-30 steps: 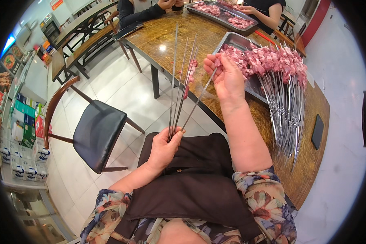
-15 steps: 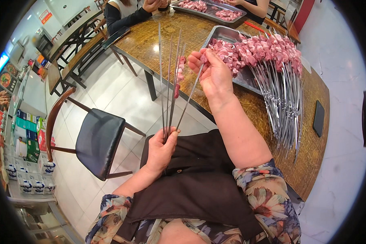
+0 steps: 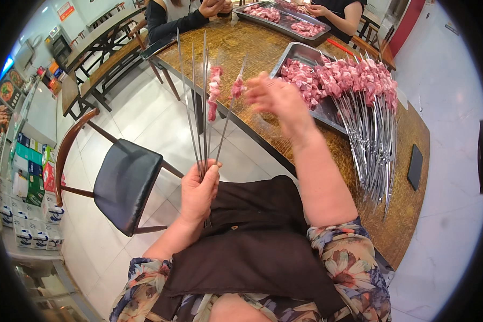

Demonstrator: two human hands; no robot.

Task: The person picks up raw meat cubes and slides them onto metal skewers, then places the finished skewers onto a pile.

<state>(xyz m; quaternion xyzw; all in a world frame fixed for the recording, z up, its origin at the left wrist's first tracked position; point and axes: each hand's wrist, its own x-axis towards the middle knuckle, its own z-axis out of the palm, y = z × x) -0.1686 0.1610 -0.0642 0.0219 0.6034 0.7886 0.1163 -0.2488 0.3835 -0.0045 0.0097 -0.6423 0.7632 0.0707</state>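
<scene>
My left hand (image 3: pixel 198 188) is closed around the lower ends of several flat metal skewers (image 3: pixel 191 107), which fan upward. Pink raw meat pieces (image 3: pixel 214 88) are threaded on one of them. The rightmost skewer carries a smaller lump of meat (image 3: pixel 238 87) near its tip. Just right of that lump is my right hand (image 3: pixel 284 104), slightly blurred, its fingers stretched out and no object visible in them. Beyond it, a metal tray (image 3: pixel 290 51) holds loose meat cubes (image 3: pixel 300 78). Many loaded skewers (image 3: pixel 362 80) lie across the tray, handles pointing toward me.
The brown wooden table (image 3: pixel 397 231) bears a dark phone (image 3: pixel 415 167) at right. At the far end, two people sit by another meat tray (image 3: pixel 306 37); one person's hand (image 3: pixel 316 9) is beside it. A black-seated chair (image 3: pixel 126 185) stands on the tiled floor at left.
My right hand has come off the rightmost skewer, leaving a lump of meat on it, with its fingers now spread. My left hand and the skewers have shifted left.
</scene>
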